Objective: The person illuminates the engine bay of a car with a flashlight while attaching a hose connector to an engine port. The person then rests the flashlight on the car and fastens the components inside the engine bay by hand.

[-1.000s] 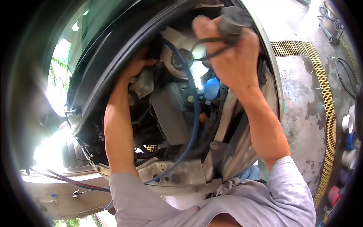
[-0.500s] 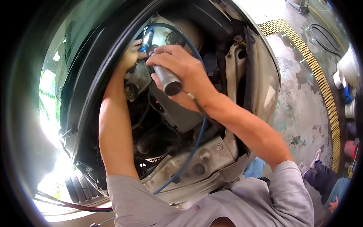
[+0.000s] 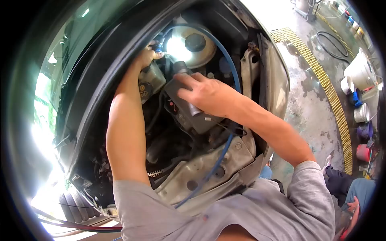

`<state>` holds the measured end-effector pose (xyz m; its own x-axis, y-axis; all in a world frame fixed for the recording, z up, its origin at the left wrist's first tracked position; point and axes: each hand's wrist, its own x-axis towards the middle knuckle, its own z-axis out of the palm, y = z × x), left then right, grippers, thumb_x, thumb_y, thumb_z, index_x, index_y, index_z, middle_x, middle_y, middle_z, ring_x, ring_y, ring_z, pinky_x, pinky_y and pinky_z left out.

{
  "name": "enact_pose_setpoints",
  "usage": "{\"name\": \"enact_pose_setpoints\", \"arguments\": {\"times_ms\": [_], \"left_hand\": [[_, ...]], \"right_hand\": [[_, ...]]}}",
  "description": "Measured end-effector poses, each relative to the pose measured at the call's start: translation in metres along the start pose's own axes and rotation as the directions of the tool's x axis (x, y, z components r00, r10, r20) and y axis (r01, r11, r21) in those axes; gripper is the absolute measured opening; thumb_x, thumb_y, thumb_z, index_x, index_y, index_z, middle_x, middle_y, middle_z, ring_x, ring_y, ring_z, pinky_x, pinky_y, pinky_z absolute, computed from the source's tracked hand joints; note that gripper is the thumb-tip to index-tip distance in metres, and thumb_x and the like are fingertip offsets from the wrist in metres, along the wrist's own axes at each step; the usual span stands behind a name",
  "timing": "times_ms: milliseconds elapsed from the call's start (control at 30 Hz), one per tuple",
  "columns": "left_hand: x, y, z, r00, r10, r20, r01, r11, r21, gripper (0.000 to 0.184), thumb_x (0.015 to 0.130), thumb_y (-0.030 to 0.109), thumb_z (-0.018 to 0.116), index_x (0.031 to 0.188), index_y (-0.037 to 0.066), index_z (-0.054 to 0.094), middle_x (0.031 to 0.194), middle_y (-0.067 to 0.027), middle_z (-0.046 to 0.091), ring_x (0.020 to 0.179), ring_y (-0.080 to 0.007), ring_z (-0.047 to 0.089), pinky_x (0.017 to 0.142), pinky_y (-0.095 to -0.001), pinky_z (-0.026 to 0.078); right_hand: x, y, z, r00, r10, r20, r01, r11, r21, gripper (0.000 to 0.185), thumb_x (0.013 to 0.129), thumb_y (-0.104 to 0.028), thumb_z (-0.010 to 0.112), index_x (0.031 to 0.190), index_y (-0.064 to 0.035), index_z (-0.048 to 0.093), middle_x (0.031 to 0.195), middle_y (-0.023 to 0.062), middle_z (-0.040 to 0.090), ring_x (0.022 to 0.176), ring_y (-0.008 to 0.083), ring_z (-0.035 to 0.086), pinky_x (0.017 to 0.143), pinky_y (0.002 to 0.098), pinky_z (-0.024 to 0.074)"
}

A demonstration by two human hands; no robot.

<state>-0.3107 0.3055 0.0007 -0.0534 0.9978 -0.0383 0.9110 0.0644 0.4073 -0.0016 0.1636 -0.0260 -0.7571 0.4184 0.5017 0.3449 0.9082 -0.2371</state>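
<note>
My left hand [image 3: 148, 56] reaches deep under the windscreen edge of an engine bay. Its fingers are closed around a blue fitting [image 3: 159, 45] where the blue hose [image 3: 225, 54] ends; the hand hides much of it. My right hand [image 3: 205, 94] is wrapped over a lit metal flashlight [image 3: 181, 69], low over a black box cover [image 3: 197, 124]. The flashlight's beam makes a bright patch on the round pale strut tower [image 3: 205, 54]. Beside my left wrist sits a translucent fluid reservoir [image 3: 154, 78] with a dark, yellow-marked cap [image 3: 144, 90].
The hose loops past my right forearm and over the front metal panel [image 3: 217, 160]. A fender [image 3: 279, 84] borders the bay. Beyond it lie yellow floor grating [image 3: 317, 76], a coiled black hose [image 3: 331, 44] and several buckets [image 3: 362, 112]. Another person's legs [image 3: 341, 182] show at lower right.
My right hand has moved down and right with the flashlight, away from my left hand. The beam now falls on the strut tower. My left hand stays at the blue fitting.
</note>
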Motion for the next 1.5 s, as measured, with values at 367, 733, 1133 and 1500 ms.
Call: {"name": "enact_pose_setpoints", "arguments": {"times_ms": [367,733,1133,1500], "left_hand": [[-0.016,0.016,-0.003,0.995,0.017,-0.098,-0.028,0.993,-0.111,0.078,0.07,0.015,0.088,0.139,-0.001,0.054,0.137,-0.0198,0.06,0.135,-0.0317,0.05,0.114,-0.0413,0.036],[-0.009,0.012,-0.006,0.989,0.091,-0.113,-0.094,0.995,-0.018,0.07,0.074,0.018,0.084,0.137,0.003,0.056,0.133,-0.0175,0.063,0.123,-0.03,0.055,0.108,-0.0424,0.04],[0.006,-0.017,0.009,0.988,0.147,0.038,-0.138,0.973,-0.187,0.052,0.082,0.014,0.076,0.13,-0.001,0.06,0.13,-0.0159,0.063,0.122,-0.0305,0.057,0.108,-0.0417,0.039],[-0.021,0.028,-0.008,0.982,0.152,-0.114,-0.113,0.949,0.296,0.068,0.073,0.033,0.085,0.13,0.004,0.062,0.134,-0.0171,0.062,0.127,-0.0318,0.056,0.111,-0.0428,0.04]], "right_hand": [[-0.001,0.005,-0.031,0.995,-0.07,0.074,0.065,0.995,0.079,0.045,0.069,0.004,0.066,0.113,-0.0052,0.061,0.139,0.023,0.052,0.104,0.0424,0.066,0.08,0.0426,0.0618],[0.177,0.063,-0.114,0.994,-0.108,-0.01,0.105,0.975,-0.195,0.036,0.078,0.004,0.062,0.111,-0.0103,0.066,0.112,0.0131,0.066,0.105,0.0362,0.065,0.084,0.0456,0.0549],[0.212,0.046,-0.089,0.991,0.052,0.122,-0.032,0.986,-0.163,0.021,0.08,-0.005,0.062,0.101,-0.0035,0.068,0.101,0.0176,0.07,0.097,0.0387,0.068,0.079,0.0488,0.0551],[0.106,0.05,0.012,0.876,0.479,-0.062,-0.437,0.841,0.318,0.018,0.076,-0.009,0.062,0.084,0.0056,0.067,0.09,0.0294,0.068,0.087,0.046,0.067,0.081,0.0509,0.0529]]}}
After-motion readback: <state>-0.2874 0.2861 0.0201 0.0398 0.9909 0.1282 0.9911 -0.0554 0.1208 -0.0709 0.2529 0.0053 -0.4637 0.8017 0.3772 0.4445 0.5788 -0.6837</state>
